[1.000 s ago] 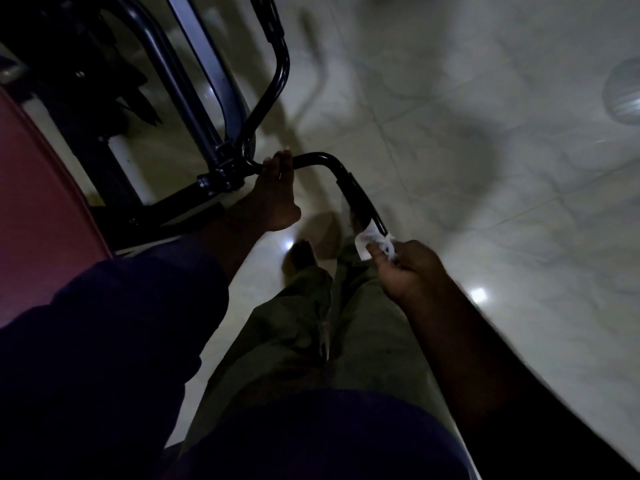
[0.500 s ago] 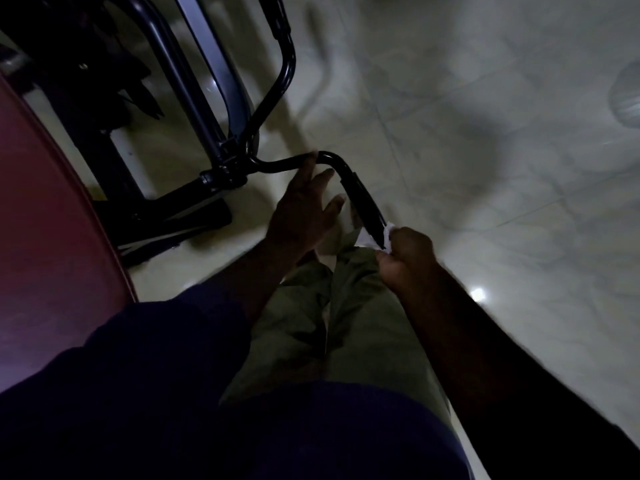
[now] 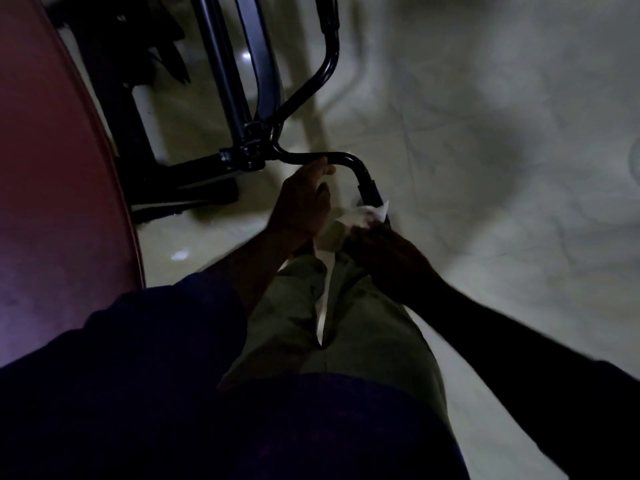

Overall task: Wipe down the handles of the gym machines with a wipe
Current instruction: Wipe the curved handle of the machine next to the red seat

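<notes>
Pinched a white wipe in the right hand, bunched against the near end of the black handle. Rested the left hand alongside, one fingertip on the handle's bend; could not tell whether gripping anything. Seemed likely to slip off the end, so loosely bunched, leaving it unwiped.

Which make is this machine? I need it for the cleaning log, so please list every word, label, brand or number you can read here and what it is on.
None can be read. The black handle, its grip, the wipe in the right hand, the machine frame and the red pad show no lettering. The picture is dim and blurred, so small marks could be missed.
</notes>
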Demonstrator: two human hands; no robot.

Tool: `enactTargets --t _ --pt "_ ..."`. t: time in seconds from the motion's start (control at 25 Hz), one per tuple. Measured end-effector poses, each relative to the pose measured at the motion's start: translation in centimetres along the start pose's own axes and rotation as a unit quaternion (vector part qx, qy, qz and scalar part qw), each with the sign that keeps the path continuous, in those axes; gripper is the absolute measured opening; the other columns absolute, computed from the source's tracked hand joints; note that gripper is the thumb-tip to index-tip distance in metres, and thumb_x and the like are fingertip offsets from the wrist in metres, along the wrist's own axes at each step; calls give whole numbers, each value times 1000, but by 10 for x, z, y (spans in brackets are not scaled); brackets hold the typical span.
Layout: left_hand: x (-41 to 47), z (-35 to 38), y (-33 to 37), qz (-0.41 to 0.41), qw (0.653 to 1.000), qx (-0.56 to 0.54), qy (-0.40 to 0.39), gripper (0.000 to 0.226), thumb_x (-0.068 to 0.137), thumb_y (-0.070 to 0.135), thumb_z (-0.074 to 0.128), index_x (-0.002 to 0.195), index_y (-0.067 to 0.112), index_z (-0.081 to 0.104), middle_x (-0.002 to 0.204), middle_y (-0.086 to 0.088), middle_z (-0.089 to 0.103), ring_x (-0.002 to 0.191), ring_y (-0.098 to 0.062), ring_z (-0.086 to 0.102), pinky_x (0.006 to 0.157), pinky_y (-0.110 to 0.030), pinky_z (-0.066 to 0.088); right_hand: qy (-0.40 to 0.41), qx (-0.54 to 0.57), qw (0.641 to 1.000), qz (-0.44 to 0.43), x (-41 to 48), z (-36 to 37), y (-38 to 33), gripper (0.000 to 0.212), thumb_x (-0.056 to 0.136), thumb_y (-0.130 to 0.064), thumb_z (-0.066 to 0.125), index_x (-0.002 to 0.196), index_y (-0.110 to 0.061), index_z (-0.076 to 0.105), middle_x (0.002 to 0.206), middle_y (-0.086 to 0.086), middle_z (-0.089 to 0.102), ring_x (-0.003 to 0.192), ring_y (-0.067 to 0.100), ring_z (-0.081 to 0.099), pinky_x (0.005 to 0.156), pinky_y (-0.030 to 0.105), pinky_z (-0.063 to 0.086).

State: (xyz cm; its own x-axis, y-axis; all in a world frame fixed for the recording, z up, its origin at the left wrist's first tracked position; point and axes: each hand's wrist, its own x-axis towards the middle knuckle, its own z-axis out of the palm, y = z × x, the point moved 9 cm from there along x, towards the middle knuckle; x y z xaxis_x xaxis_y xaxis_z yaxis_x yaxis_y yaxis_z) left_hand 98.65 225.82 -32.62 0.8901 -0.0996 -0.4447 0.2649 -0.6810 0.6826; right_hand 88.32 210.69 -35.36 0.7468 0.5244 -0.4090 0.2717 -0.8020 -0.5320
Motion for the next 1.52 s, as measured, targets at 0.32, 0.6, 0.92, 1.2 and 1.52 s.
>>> enactTargets --t 0.32,0.6,0.92,1.2,1.52 --pt "-40 18 -49 -208 965 -140 76 29 104 23 53 130 15 65 127 -5 70 117 -19 64 84 -14 38 -154 -208 873 -413 41 -68 -6 59 101 -65 45 125 -15 66 130 11 62 130 32 56 120 46 34" --pt "-82 52 -62 -337 878 -270 206 17 96 56 49 99 58 66 91 16 71 83 -13 64 93 -23 51 -291 -181 856 -386 -2 -27 2 29 102 -41 50 127 -27 55 130 2 60 128 24 56 108 44 49" --pt "-146 93 -63 -411 764 -384 318 30 106 38 54 114 16 72 101 7 68 82 -7 58 65 4 33 -177 -274 829 -454 80 -77 -21 42 75 -32 66 108 -7 68 95 5 61 92 32 57 102 46 40" --pt "-188 146 -32 -411 727 -413 363 39 106 49 49 85 19 62 83 1 67 82 -16 62 67 -11 40 -297 -360 683 -562 -2 -23 -48 39 94 -58 49 100 -23 63 82 -1 68 76 25 66 73 37 47" --pt "-182 190 16 -391 635 -513 426 38 105 48 46 109 16 67 105 -2 74 92 -19 74 92 -43 57 -155 -343 725 -577 -9 -39 -16 30 93 -41 55 103 -16 67 99 4 67 102 28 62 113 46 35"
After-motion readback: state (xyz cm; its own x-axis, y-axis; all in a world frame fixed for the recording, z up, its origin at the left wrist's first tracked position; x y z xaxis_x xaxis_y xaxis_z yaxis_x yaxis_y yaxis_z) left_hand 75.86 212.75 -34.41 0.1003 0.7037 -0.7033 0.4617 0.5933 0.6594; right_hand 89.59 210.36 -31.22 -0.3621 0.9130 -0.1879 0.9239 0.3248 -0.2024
